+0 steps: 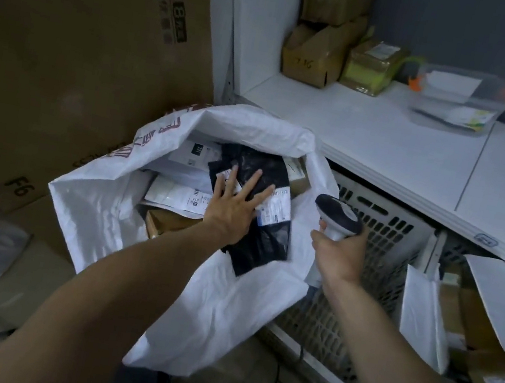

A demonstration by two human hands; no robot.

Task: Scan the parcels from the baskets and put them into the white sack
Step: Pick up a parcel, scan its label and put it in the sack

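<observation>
One black parcel (268,167) is lying in the one white sack (225,304), under a flat hand.

The left hand (235,208), fingers released and spread, is pressing on the black parcel, which is lying atop at least two white parcels (177,195) and one brown box (166,222). The parcel's long axis is running from the sack's far side toward the person, near end over the rim. The right hand (339,256) is grasping one scanner (339,214), head pointing up-left at the sack. Two baskets are sitting just right of the sack: one white basket (382,246) and a second basket (453,250).

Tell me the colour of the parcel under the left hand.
It is a black parcel with a white label, head view.
</observation>
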